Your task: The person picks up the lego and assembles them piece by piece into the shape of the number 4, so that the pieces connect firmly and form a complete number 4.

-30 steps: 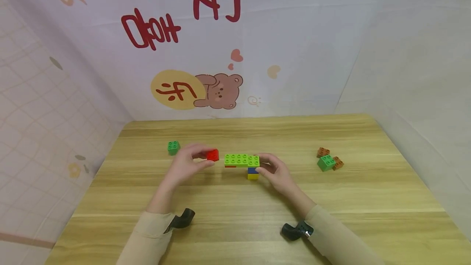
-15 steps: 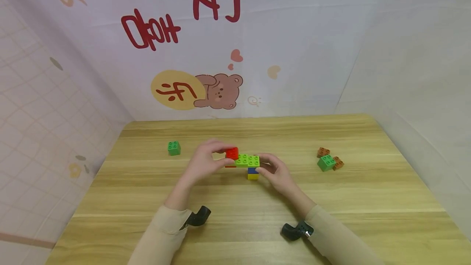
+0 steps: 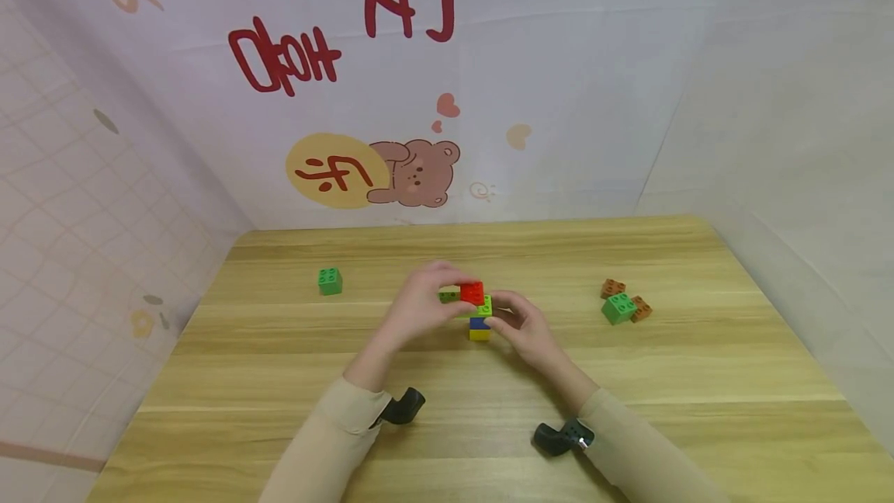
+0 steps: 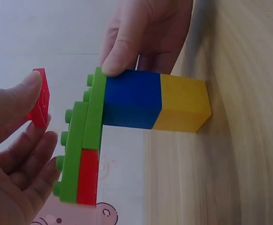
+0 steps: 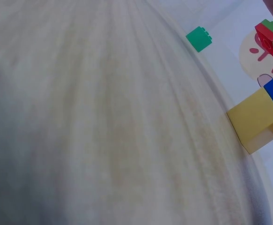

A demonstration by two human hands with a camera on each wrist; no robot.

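Between its thumb and fingers, my left hand (image 3: 422, 305) pinches a thin red brick (image 4: 41, 98) above the stack, and the left wrist view shows a gap between them. The stack has a yellow brick (image 4: 182, 104) on the table, a blue brick (image 4: 132, 99) on it, and two stepped light green plates (image 4: 71, 154) on top, reaching out to the left. Another thin red brick (image 4: 87, 177) sits under the overhanging end. My right hand (image 3: 527, 332) grips the stack from the right, its thumb at the blue brick's upper edge. The left hand partly hides the green plates in the head view.
A green brick (image 3: 330, 282) stands alone on the left of the wooden table (image 3: 447, 425). To the right, another green brick (image 3: 618, 308) lies with two brown bricks (image 3: 614, 289). A printed cloth (image 3: 573, 99) rises behind the table.
My left hand has moved to the right with the red brick, from beside the stack, over the plates' left end, to above their right part. The right hand has kept its place.
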